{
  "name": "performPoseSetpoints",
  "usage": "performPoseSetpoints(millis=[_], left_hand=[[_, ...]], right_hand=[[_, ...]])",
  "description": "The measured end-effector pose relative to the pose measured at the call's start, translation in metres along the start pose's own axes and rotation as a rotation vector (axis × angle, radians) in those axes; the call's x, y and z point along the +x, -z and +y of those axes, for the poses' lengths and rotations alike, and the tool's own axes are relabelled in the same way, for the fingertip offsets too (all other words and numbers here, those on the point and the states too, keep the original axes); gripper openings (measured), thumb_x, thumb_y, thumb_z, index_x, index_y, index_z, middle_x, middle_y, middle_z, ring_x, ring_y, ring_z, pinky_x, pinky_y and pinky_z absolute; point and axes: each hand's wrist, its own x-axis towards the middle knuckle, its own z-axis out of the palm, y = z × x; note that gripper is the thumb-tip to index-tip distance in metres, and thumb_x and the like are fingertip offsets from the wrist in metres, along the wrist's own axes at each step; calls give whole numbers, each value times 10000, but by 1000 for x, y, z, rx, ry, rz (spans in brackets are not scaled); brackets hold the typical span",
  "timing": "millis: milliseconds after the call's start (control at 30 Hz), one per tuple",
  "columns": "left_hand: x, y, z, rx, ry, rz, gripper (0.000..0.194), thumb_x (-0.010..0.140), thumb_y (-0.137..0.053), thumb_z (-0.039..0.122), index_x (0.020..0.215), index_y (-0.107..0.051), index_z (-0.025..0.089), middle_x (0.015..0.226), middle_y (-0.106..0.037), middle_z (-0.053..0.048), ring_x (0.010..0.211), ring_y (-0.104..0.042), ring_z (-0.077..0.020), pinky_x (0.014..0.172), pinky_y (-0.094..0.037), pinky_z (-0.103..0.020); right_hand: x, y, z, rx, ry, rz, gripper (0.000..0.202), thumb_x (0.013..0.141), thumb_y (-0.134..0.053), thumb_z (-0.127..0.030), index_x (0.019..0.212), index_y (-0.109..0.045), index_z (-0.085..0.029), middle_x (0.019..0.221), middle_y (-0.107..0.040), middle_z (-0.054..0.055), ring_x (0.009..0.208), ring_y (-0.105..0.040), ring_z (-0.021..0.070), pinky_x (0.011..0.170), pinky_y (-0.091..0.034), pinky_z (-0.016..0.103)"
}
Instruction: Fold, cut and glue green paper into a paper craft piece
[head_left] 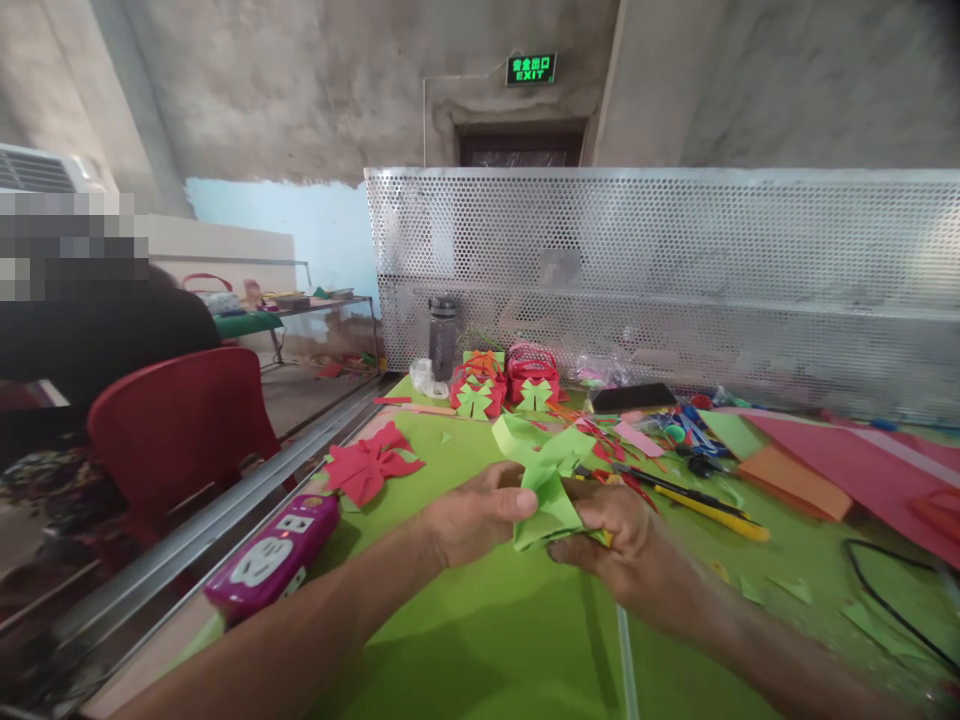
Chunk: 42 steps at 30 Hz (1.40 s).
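A folded light green paper piece [551, 485] is held up between both hands above the green table surface [480, 630]. My left hand [484, 512] pinches its left side, with the thumb lying on the front. At the right, my right hand [611, 530] is closed round the lower right edge; a small yellow bit shows by its fingers. The paper's upper part spreads into bow-like flaps. Behind it stand two small red bags, a left one [491, 400] and a right one [521, 388], each with a green bow on its front.
Left lie a red paper flower [369, 465] and a purple power strip [274, 555]. Right are a yellow-black cutter [712, 512], a phone [634, 398], an orange sheet [795, 482] and red sheets [840, 460]. A bottle [442, 340] stands behind. A person sits on a red chair [187, 430].
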Motion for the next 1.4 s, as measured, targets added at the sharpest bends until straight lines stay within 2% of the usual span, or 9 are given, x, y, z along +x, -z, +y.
performPoseSetpoints(millis=[233, 367, 533, 700, 867, 1000, 1200, 1300, 1400], left_hand=[[0, 6, 1, 17, -7, -14, 504, 666, -696, 405, 1045, -612, 85, 904, -671, -140, 849, -625, -236, 692, -451, -300], [0, 6, 2, 15, -4, 40, 514, 636, -720, 408, 1030, -616, 96, 894, -666, -118, 789, -618, -203, 708, -446, -300], [-1, 5, -1, 2, 18, 58, 510, 619, -730, 434, 983, -634, 90, 879, -649, -115, 769, -589, -183, 719, -430, -298], [-1, 9, -8, -27, 14, 98, 531, 626, -723, 465, 1029, -619, 135, 940, -635, -100, 805, -576, -180, 719, -423, -287], [0, 12, -12, -56, -21, 28, 526, 698, -665, 486, 1102, -592, 157, 994, -626, -108, 860, -579, -199, 754, -428, -309], [0, 10, -12, -78, -40, 26, 489, 709, -660, 477, 1080, -610, 161, 941, -644, -95, 825, -591, -192, 723, -438, -291], [0, 3, -10, -118, 26, 88, 474, 770, -541, 564, 1045, -640, 192, 926, -657, -84, 819, -587, -187, 713, -436, -294], [1, -2, -9, -59, 82, 151, 523, 804, -436, 612, 1099, -608, 216, 997, -642, -87, 858, -577, -195, 698, -428, -296], [0, -6, -8, 53, 101, 195, 534, 846, -337, 610, 1140, -574, 233, 1049, -623, -79, 922, -559, -195, 732, -420, -304]], right_hand=[[0, 2, 0, -33, 15, 12, 169, 862, -495, -211, 708, -563, -211, 862, -599, -3, 758, -549, 148, 720, -441, 287], [0, 3, 2, 26, 42, 13, 206, 862, -502, -202, 663, -555, -203, 897, -610, 5, 849, -560, 161, 743, -442, 284], [2, 2, 2, 19, 90, 17, 162, 861, -511, -196, 732, -606, -216, 945, -616, 8, 848, -563, 158, 716, -433, 272], [3, 3, 1, 1, 77, 6, 175, 873, -496, -219, 753, -622, -205, 902, -614, 18, 800, -549, 149, 692, -420, 255], [-1, 3, 1, -44, 6, 6, 183, 871, -499, -238, 709, -574, -198, 744, -568, -4, 649, -505, 126, 619, -409, 239], [-2, 2, 3, -47, 2, 11, 228, 878, -486, -241, 666, -555, -191, 718, -552, -3, 665, -510, 132, 645, -417, 246], [0, 1, 3, -33, -1, 5, 181, 881, -472, -216, 820, -642, -213, 831, -610, 21, 761, -545, 155, 718, -440, 271], [0, 1, 2, -55, -11, 12, 211, 882, -448, -197, 847, -655, -222, 876, -612, 29, 783, -549, 156, 713, -447, 269], [0, 2, 0, -126, -70, 10, 236, 856, -437, -132, 816, -657, -210, 823, -616, 28, 763, -556, 153, 693, -448, 264]])
